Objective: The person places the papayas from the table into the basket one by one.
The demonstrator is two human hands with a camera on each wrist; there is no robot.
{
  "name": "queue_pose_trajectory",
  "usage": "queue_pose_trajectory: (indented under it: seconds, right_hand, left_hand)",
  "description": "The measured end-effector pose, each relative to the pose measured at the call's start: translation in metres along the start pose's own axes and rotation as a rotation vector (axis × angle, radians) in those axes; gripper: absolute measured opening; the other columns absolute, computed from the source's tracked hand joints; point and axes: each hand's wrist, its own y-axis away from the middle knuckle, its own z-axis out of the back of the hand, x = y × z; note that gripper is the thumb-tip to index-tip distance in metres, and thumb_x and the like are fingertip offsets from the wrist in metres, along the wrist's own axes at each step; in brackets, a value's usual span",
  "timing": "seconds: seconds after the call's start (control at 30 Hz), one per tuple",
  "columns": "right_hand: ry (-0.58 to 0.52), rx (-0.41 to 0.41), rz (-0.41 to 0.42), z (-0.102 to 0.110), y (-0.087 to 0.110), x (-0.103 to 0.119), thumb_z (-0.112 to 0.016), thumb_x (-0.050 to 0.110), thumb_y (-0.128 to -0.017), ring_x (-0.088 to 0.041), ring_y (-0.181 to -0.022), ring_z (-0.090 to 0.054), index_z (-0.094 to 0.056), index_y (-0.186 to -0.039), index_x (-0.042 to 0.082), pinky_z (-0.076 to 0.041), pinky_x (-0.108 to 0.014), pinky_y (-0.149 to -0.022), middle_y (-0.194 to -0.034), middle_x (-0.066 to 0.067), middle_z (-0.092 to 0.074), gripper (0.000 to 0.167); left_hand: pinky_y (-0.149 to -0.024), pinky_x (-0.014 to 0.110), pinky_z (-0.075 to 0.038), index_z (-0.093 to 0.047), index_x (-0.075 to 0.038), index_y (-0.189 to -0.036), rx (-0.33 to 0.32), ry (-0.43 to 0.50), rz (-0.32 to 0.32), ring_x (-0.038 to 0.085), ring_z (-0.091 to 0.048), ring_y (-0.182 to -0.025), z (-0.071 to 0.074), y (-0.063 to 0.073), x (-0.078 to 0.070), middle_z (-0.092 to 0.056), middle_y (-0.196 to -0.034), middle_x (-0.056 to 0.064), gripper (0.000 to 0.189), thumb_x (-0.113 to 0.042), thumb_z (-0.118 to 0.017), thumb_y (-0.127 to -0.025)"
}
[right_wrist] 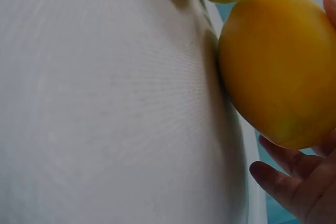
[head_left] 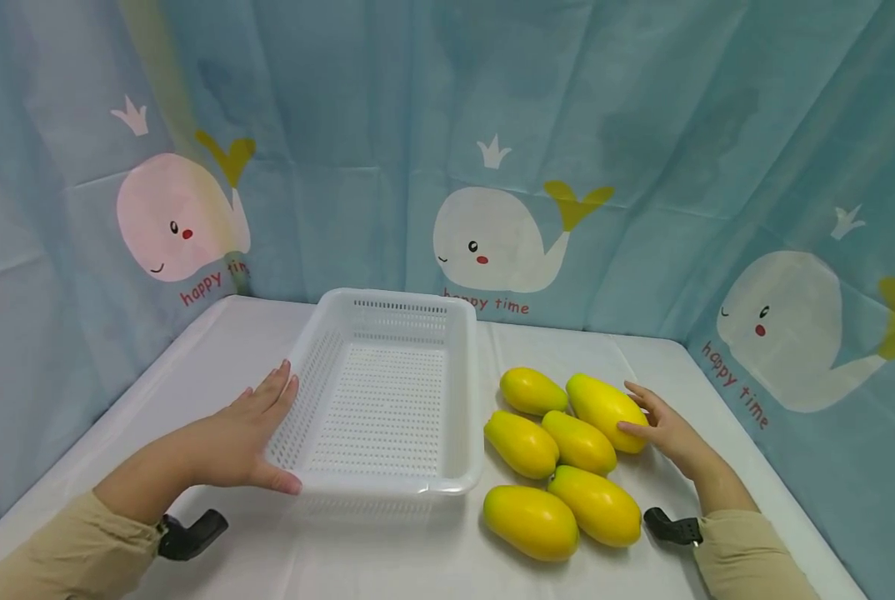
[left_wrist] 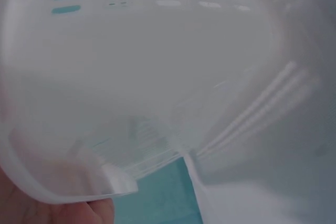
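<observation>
A white perforated plastic basket [head_left: 376,483] stands upright on the table with nothing in it. My left hand [head_left: 230,437] rests against its left side, fingers extended along the rim and thumb at the near left corner. In the left wrist view, part of that hand [left_wrist: 79,213] shows under the basket's rim. My right hand [head_left: 668,429] is at the right end of the largest yellow papaya [head_left: 605,408], thumb against it and fingers spread loosely beyond. The right wrist view shows the fingertips [right_wrist: 262,170] just under this papaya [right_wrist: 278,72], not curled round it.
Several other yellow papayas, such as the front left one [head_left: 532,522] and the back one [head_left: 532,391], lie close together right of the basket. The white table [head_left: 387,558] meets a blue curtain [head_left: 342,150] with whale prints at its back and sides.
</observation>
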Motion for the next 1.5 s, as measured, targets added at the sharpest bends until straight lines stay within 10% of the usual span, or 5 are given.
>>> queue_pose_trajectory:
  seconds: [1.5]
  right_hand:
    - [0.047, -0.115, -0.041, -0.0021, -0.0027, -0.0023, -0.070, 0.044, -0.076, -0.042, -0.116, -0.037, -0.019, -0.144, 0.012, -0.034, -0.060, -0.094, -0.139, -0.023, -0.027, 0.090]
  left_hand:
    - [-0.102, 0.063, -0.012, -0.010, 0.007, -0.143, 0.007, 0.011, 0.023, 0.041, -0.004, -0.137, -0.0001, 0.0001, -0.0034, 0.006, -0.151, 0.022, 0.136, -0.075, -0.066, -0.050]
